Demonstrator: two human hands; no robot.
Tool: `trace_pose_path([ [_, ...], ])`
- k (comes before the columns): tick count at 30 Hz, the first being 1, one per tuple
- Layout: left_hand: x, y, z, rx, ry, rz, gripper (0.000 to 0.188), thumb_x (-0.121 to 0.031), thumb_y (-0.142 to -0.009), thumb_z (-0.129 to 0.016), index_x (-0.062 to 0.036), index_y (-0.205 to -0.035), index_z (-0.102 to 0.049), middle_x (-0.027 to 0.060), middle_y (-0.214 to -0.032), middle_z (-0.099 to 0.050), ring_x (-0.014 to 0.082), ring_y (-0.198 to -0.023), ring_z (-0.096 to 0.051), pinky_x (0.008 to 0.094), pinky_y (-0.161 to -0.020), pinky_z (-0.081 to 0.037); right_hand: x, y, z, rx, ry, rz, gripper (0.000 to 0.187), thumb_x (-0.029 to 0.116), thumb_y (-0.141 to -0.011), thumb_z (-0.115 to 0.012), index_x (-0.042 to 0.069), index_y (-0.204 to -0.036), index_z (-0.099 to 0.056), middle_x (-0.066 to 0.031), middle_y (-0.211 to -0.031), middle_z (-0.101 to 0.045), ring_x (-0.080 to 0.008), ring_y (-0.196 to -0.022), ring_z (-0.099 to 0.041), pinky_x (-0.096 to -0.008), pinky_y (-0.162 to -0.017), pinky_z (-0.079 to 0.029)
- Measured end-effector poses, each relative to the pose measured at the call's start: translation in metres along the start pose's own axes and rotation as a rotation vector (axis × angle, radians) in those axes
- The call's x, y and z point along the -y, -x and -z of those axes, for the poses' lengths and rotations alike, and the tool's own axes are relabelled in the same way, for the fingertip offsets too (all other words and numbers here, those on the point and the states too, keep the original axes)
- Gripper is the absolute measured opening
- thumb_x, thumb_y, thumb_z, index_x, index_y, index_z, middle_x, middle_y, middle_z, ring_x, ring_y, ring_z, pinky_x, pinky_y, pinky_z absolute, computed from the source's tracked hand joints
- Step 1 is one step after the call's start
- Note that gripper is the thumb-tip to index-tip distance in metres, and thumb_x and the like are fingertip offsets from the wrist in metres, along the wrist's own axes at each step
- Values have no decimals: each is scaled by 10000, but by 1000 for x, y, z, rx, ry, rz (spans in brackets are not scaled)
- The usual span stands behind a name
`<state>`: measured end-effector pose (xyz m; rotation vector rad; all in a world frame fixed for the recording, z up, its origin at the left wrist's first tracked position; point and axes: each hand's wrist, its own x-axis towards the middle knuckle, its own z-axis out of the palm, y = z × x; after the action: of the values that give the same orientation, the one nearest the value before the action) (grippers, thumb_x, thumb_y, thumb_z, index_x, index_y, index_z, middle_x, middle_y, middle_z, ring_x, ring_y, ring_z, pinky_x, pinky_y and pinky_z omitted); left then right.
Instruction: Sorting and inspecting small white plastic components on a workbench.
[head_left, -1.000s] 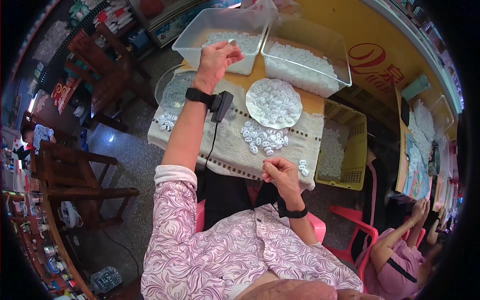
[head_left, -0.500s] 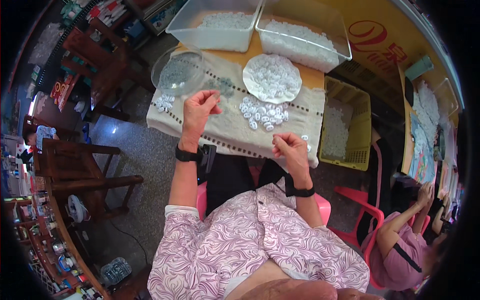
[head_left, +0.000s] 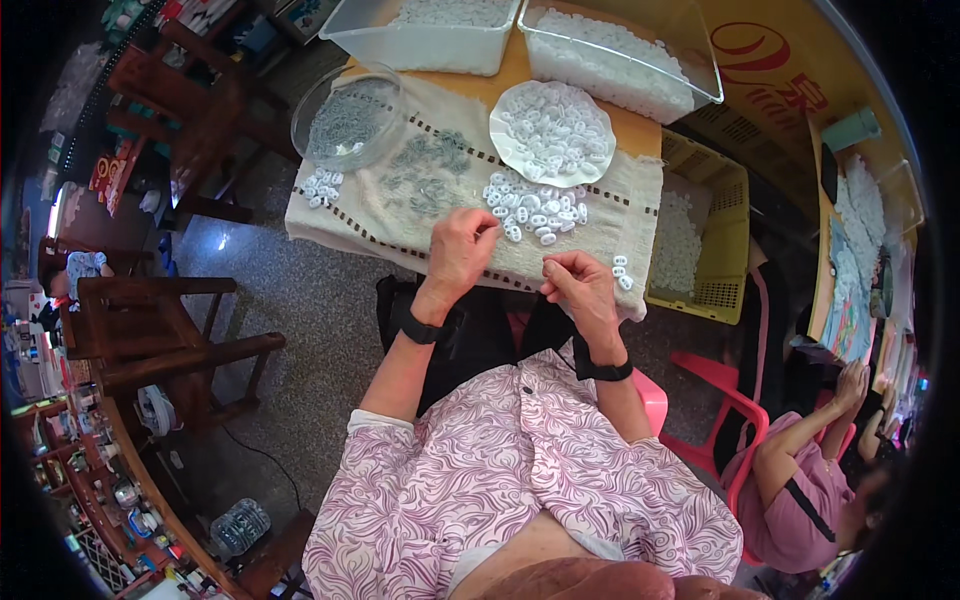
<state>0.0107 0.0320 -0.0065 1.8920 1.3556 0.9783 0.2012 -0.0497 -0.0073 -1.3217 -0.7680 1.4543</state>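
Note:
My left hand (head_left: 463, 250) is pinched over the near part of a beige cloth (head_left: 400, 245). Facing it, my right hand (head_left: 583, 285) also pinches at the cloth's near edge; whatever the fingers hold is too small to make out. Just beyond them lies a pile of small white oval plastic pieces (head_left: 535, 212) with dark holes. A scalloped white plate (head_left: 500, 150) heaped with similar pieces stands behind that pile. Thin grey pieces (head_left: 430, 170), perhaps metal, are scattered left of it. More of them fill a round clear bowl (head_left: 300, 140).
Two clear bins (head_left: 420, 50) of white pieces stand at the back. A few ovals (head_left: 620, 272) lie by my right hand, others (head_left: 322, 188) at the left. A yellow crate (head_left: 735, 215) is beside the table. Another person (head_left: 800, 480) sits at the right; wooden chairs (head_left: 170, 330) stand left.
My left hand has moved right and toward me, from beside the grey pieces to near my right hand. My right hand stays almost in place, still pinched.

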Motion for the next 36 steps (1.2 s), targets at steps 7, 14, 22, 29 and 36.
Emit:
trace_pose_path([
  [7, -4, 5, -13, 55, -192, -73, 254, -87, -734, -721, -41, -968, -633, 135, -871, -574, 334, -789, -602, 403, -664, -485, 3, -4, -9, -31, 119, -8, 147, 112, -891, -633, -15, -966, -646, -33, -781, -653, -82, -629, -623, -202, -539, -499],
  [14, -11, 6, -12, 33, -212, -82, 241, -41, -734, -718, -40, -962, -641, 122, -846, -576, 297, -723, -599, 378, -624, -472, 6, -11, -18, -80, 145, 7, 132, 99, -895, -626, -11, -964, -644, -33, -769, -650, -80, -617, -621, -201, -524, -495],
  [22, -11, 5, -13, 5, -167, -83, 199, -28, -734, -714, -40, -917, -638, 115, -813, -565, 304, -719, -590, 383, -618, -466, 7, -21, -32, -126, 334, 138, 103, 51, -880, -625, -41, -924, -644, -58, -747, -640, -85, -593, -628, -213, -497, -481],
  [29, -6, 4, -9, 34, -131, -62, 157, -36, -752, -713, -40, -890, -639, 100, -797, -569, 267, -672, -597, 345, -580, -467, 8, -25, -37, -146, 346, 104, 122, 53, -886, -622, -39, -963, -641, -61, -744, -651, -81, -587, -625, -214, -492, -475],
  [36, -7, 5, 2, 87, 604, 556, 120, -91, -846, -679, 10, -909, -662, 10, -747, -629, 60, -576, -545, 223, -510, -447, 12, -25, -41, -111, 104, -9, 170, 73, -900, -621, -25, -1039, -632, -43, -774, -660, -71, -618, -619, -187, -501, -476],
])
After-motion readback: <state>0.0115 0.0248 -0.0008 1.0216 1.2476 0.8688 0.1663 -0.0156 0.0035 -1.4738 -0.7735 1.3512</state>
